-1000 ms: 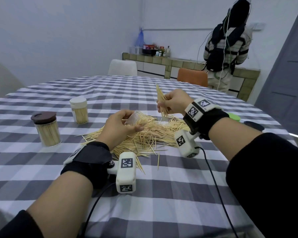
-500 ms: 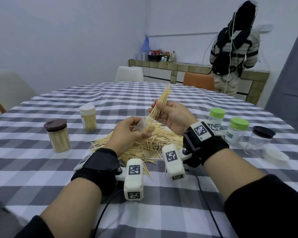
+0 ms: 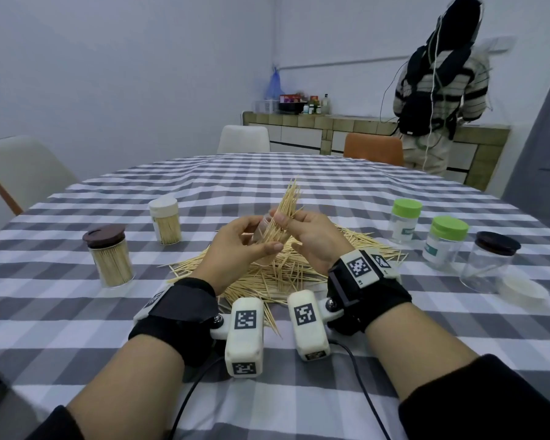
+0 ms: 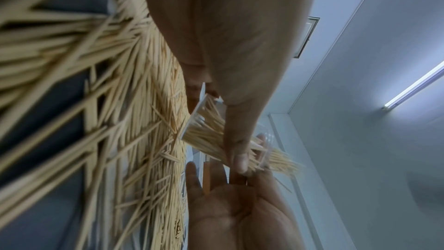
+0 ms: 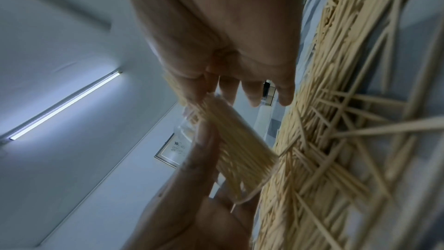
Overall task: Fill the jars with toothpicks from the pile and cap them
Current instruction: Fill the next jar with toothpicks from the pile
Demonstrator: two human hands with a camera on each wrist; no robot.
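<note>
My left hand grips a small clear jar, tilted above the toothpick pile. The thumb lies across the jar in the left wrist view. My right hand pinches a bundle of toothpicks. The bundle's lower ends sit inside the jar mouth and its tips fan up and away. In the right wrist view the bundle runs down into the jar held by the left hand. No cap is on this jar.
Two filled, capped jars stand at left: one brown-lidded, one white-lidded. At right stand two green-lidded jars, a dark-lidded jar and a loose white lid. A person stands by the far counter.
The left hand has lifted the jar off the pile and tilted it. The right hand has brought the bundle down so its ends now sit in the jar mouth.
</note>
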